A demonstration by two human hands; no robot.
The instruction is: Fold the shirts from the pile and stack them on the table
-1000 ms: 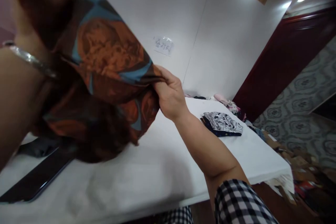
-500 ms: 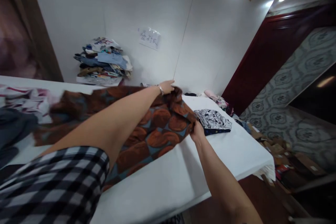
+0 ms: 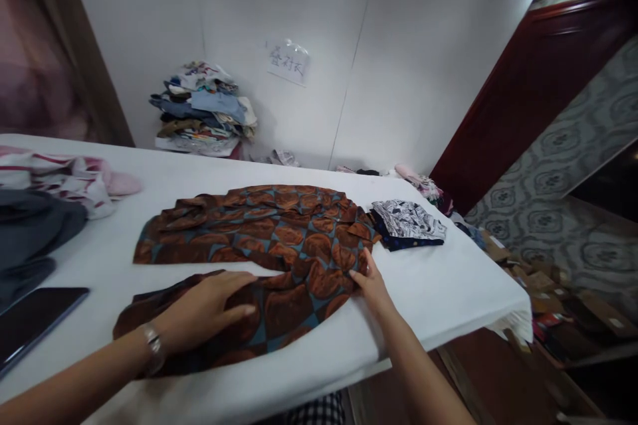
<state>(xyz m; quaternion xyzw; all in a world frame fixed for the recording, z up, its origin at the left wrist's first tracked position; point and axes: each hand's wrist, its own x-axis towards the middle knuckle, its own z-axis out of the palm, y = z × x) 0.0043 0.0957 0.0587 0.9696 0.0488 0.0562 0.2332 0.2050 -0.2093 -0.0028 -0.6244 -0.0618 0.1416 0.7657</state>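
Note:
A brown shirt (image 3: 289, 236) with a print of rust-coloured rounds on teal lies spread over the white table, creased, its two lower parts fanned out to the left. My left hand (image 3: 212, 309), a bracelet at the wrist, rests open on the near part of the shirt, fingers stretched to the right. At the shirt's right end my right hand (image 3: 371, 282) has its thumb and fingers on the edge of the cloth, which puckers there. Just beyond that hand sits a folded black-and-white patterned garment (image 3: 411, 220) on top of a dark navy one (image 3: 411, 244).
A tall pile of clothes (image 3: 204, 109) stands at the back by the wall. White-and-red clothing (image 3: 64, 176), dark grey cloth (image 3: 37, 232) and a black phone-like device (image 3: 37, 322) lie at the left. More clothes (image 3: 423, 189) lie at the far right; boxes (image 3: 543, 292) are beyond the table (image 3: 463, 285).
The shirt has come down from being held up and now lies flat on the table. My left hand has moved from its far corner down to its near side; my right hand has lowered slightly.

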